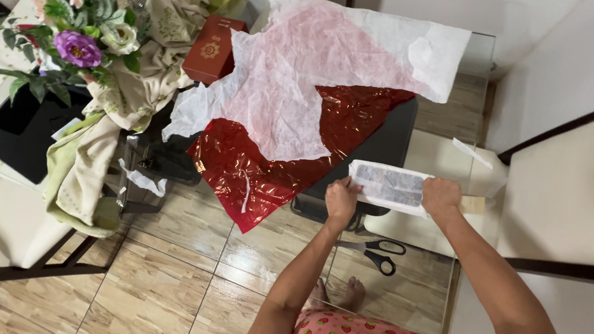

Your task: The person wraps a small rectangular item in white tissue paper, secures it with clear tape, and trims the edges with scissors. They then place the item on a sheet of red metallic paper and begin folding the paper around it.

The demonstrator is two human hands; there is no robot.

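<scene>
My left hand and my right hand each pinch one end of a long white strip with a grey patterned middle, holding it flat just above the glass table. A small beige tab sticks out past my right hand. Beyond the strip lies a crinkled red foil sheet, partly covered by white tissue paper. Black-handled scissors lie on the glass close below my hands.
A red box sits at the back beside a bunch of artificial flowers and a crumpled floral cloth. Cream chairs stand at the left and right. A tiled floor shows through the glass.
</scene>
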